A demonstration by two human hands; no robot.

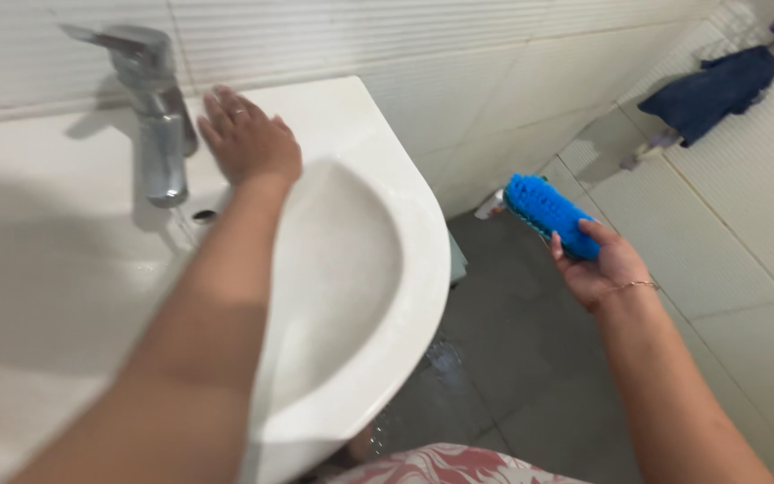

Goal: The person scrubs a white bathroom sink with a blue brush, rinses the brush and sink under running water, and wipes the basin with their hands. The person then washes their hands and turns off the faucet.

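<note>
Fingers of the right hand [597, 264] clasp one blue sponge [550, 213] out past the sink [405, 296] rim, over open grey floor [512, 358], while the left hand [248, 139] lies flat and unclenched on the sink's back ledge just beside the one tap [159, 116].

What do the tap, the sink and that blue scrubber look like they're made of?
Tap: polished, chrome-like metal, mirror reflections. Sink: glossy white ceramic, probably, with soft sheen. Blue scrubber in the right hand: knitted or woven fibre, bumpy, matte.
</note>
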